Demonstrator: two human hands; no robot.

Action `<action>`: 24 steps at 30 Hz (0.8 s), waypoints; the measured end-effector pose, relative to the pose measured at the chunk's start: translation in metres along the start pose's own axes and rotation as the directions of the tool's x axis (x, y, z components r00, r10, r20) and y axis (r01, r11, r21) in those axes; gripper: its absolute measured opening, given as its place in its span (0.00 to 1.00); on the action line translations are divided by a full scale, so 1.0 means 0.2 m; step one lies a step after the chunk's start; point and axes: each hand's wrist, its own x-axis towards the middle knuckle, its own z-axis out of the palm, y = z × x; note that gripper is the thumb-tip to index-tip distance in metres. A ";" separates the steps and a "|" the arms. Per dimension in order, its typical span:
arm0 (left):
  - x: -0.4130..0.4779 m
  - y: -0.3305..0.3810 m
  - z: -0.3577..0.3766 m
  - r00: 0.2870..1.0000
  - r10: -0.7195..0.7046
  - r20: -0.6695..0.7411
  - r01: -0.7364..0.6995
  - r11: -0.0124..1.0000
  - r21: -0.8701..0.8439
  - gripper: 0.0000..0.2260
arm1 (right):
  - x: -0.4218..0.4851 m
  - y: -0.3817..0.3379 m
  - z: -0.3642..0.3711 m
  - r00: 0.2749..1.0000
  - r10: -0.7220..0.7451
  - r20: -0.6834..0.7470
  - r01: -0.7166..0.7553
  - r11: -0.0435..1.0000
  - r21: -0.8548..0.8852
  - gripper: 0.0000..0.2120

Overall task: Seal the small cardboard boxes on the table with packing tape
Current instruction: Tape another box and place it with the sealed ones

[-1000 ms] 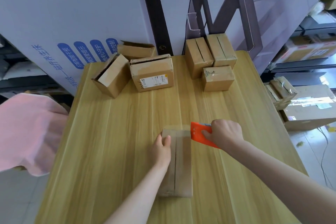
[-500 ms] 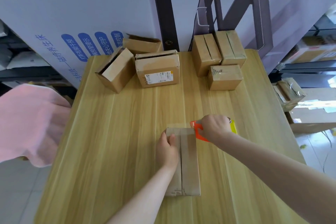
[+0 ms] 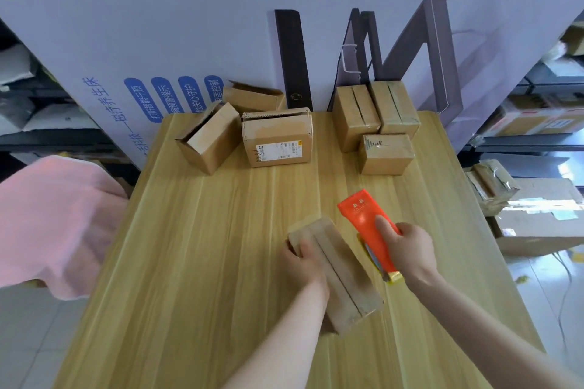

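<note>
— What do we have under our hands?

— A small cardboard box [image 3: 339,275] lies on the wooden table [image 3: 202,262], near the front and turned at a slant, its top seam running away from us to the left. Our left hand [image 3: 305,262] lies on its left side, fingers curled over the far left edge and pressing it down.

— And the right?

— Our right hand [image 3: 407,254] is closed around an orange tape dispenser [image 3: 366,224], thumb laid on its flat top. The dispenser sits just beside the box's right side, its orange nose tipped up and away from us; whether it touches the cardboard we cannot tell. A bit of yellow shows at its near end.

— What else is on the table?

— At the far edge, an open box [image 3: 207,137] tilted on its side, a labelled box [image 3: 278,142] next to it, and three more boxes [image 3: 376,123] grouped to the right. A pink cloth [image 3: 53,224] hangs off to the left.
</note>
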 end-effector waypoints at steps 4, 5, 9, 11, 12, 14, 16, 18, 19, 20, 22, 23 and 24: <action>0.03 -0.02 0.03 0.997 -0.075 0.035 0.079 0.991 -0.107 0.16 | -0.10 0.01 0.06 0.989 0.142 0.041 -0.147 0.919 0.366 0.26; 0.05 -0.03 0.02 0.997 -0.060 0.045 0.063 0.995 -0.078 0.16 | -0.12 0.01 0.08 0.983 0.174 0.057 -0.182 0.904 0.388 0.24; 0.07 0.01 -0.08 0.956 0.288 0.047 -0.289 0.915 0.280 0.20 | -0.14 0.02 0.12 0.988 0.143 0.052 -0.152 0.912 0.381 0.23; 0.07 0.04 -0.14 0.812 0.563 0.157 -0.563 0.681 0.468 0.18 | -0.16 0.01 0.14 0.993 0.110 0.043 -0.118 0.922 0.369 0.23; 0.08 0.05 -0.16 0.723 0.652 0.230 -0.661 0.555 0.504 0.17 | -0.17 0.01 0.14 0.994 0.104 0.040 -0.111 0.922 0.371 0.23; 0.11 0.06 -0.17 0.597 0.715 0.363 -0.769 0.382 0.512 0.15 | -0.18 0.00 0.15 0.993 0.113 0.038 -0.119 0.913 0.391 0.22; 0.10 0.11 -0.17 0.598 0.665 0.447 -0.779 0.351 0.519 0.14 | -0.18 0.00 0.14 0.991 0.133 0.034 -0.135 0.897 0.420 0.21; 0.13 0.12 -0.16 0.663 0.550 0.508 -0.737 0.361 0.571 0.15 | -0.17 0.01 0.14 0.989 0.145 0.033 -0.145 0.888 0.437 0.21; 0.14 0.11 -0.15 0.662 0.518 0.541 -0.739 0.328 0.589 0.16 | -0.17 0.01 0.14 0.988 0.152 0.038 -0.153 0.883 0.443 0.21; 0.16 0.11 -0.15 0.664 0.492 0.563 -0.730 0.266 0.629 0.16 | -0.17 0.01 0.13 0.986 0.162 0.043 -0.164 0.877 0.452 0.21; 0.16 0.13 -0.13 0.668 0.453 0.590 -0.719 0.188 0.669 0.15 | -0.15 0.02 0.12 0.980 0.192 0.058 -0.197 0.857 0.476 0.22; 0.16 0.15 -0.12 0.666 0.442 0.600 -0.722 0.183 0.667 0.15 | -0.14 0.02 0.12 0.975 0.212 0.070 -0.219 0.844 0.490 0.22; 0.16 0.18 -0.11 0.647 0.419 0.637 -0.739 0.142 0.658 0.16 | -0.14 0.02 0.11 0.969 0.233 0.083 -0.243 0.830 0.502 0.23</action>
